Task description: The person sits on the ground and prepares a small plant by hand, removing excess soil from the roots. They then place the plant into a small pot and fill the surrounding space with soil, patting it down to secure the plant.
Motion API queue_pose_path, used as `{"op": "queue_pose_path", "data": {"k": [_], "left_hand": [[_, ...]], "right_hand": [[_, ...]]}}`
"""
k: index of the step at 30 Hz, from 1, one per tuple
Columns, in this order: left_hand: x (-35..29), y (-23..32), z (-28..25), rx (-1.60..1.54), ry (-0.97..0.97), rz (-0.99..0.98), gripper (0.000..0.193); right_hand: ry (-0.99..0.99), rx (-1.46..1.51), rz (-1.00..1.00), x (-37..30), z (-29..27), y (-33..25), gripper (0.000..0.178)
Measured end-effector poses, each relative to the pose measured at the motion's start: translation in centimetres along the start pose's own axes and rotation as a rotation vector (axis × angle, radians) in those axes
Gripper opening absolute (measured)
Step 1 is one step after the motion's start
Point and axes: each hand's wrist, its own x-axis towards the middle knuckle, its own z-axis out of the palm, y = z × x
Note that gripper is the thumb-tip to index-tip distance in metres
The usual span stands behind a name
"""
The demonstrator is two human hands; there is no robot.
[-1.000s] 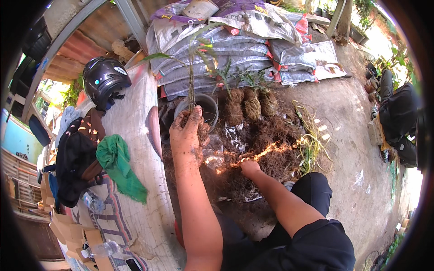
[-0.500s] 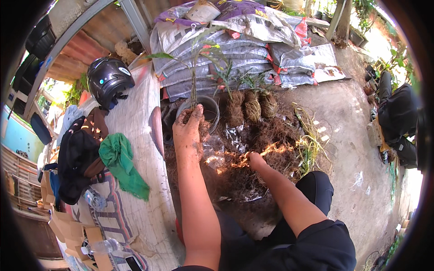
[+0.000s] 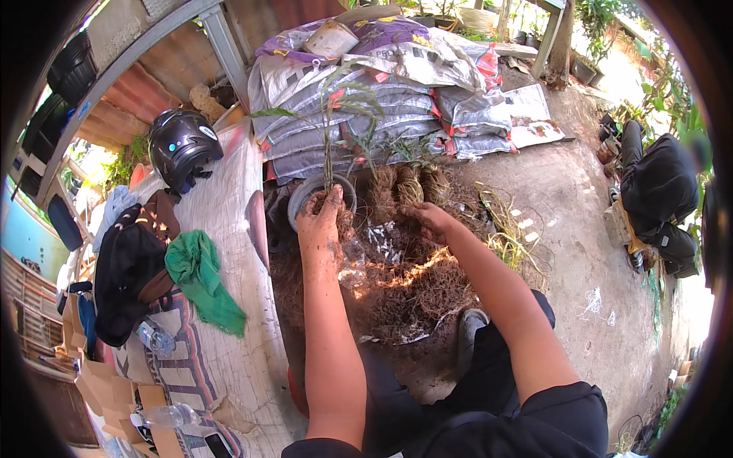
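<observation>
My left hand (image 3: 321, 227), smeared with soil, is closed around the soil-covered root base of a plant (image 3: 328, 145) with a thin upright stem and long green leaves. It holds the plant over a grey pot (image 3: 347, 187), whose near side the hand partly hides. My right hand (image 3: 430, 221) is to the right, above a heap of brown fibrous roots and soil (image 3: 427, 286). Its fingers point left, a little bent and apart, with nothing visible in them. Just beyond it stand several root-bound seedlings (image 3: 409, 191) with green tops.
Stacked grey sacks (image 3: 366, 114) rise behind the pot. To my left, a pale sheet-covered surface (image 3: 229, 221) carries a dark helmet (image 3: 182, 149), a green cloth (image 3: 200, 275) and a plastic bottle (image 3: 164, 416). A person in dark clothes (image 3: 660, 187) is at the far right on the concrete floor.
My right hand has lifted from the root heap and moved away from me, toward the seedlings, its fingers loosening. My left hand still holds the plant at the pot. The view has shifted slightly.
</observation>
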Motion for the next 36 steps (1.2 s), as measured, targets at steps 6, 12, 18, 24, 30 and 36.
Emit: {"op": "queue_pose_path", "data": {"k": [6, 12, 18, 24, 30, 36], "left_hand": [[-0.7, -1.4, 1.7, -0.084, -0.012, -0.001, 0.024], [0.0, -3.1, 2.8, 0.093, 0.038, 0.044, 0.031], [0.2, -4.4, 4.1, 0.296, 0.119, 0.146, 0.032], [0.5, -5.3, 4.5, 0.067, 0.035, 0.207, 0.026], [0.3, -4.3, 3.9, 0.038, 0.077, 0.119, 0.027], [1.4, -4.1, 2.5, 0.171, 0.171, 0.082, 0.028]], "right_hand": [[0.001, 0.039, -0.139, -6.3, 4.4, -7.4, 0.032], [-0.063, 0.247, -0.329, -7.1, 8.7, -7.4, 0.03], [0.064, 0.009, -0.442, -8.0, 12.8, -5.1, 0.039], [0.076, -0.504, -0.748, -8.2, 13.4, -3.1, 0.053], [0.069, -0.765, -0.838, -8.3, 13.4, -4.0, 0.051], [0.064, -0.07, -0.569, -7.8, 11.9, -6.8, 0.031]]}}
